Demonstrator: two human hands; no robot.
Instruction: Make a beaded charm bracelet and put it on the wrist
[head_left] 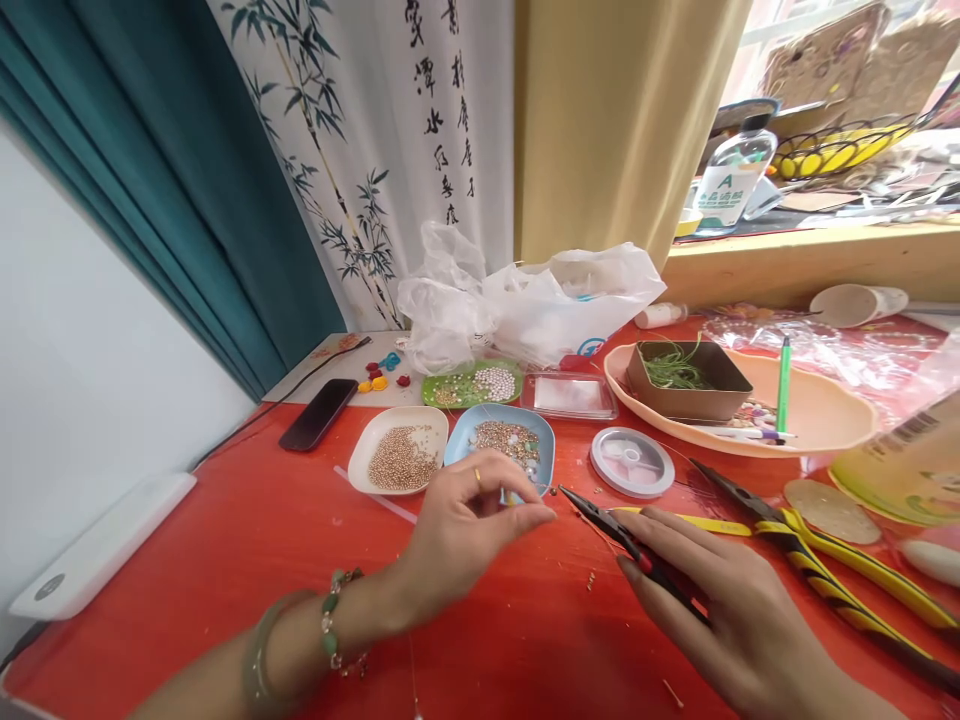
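Observation:
My left hand (469, 525) is closed in a pinch of thumb and forefinger above the red tabletop. A small dark bead (553, 491) on a thin thread shows just past those fingertips. Wrapped in my right hand (727, 600) is a pair of needle-nose pliers (607, 522), black with red on the handles. The pliers' tips point left, close to the bead; whether they touch it I cannot tell. Behind my left hand stand a blue dish (551, 455) of mixed beads and a white dish (358, 462) of gold beads. A thread hangs below my left wrist.
A green tray (429, 391) of beads, a clear box (574, 396) and a round spool (632, 462) sit behind. Yellow-black pliers (806, 560) lie at right near a peach tray (832, 410). A phone (319, 413) and a white device (105, 540) are left.

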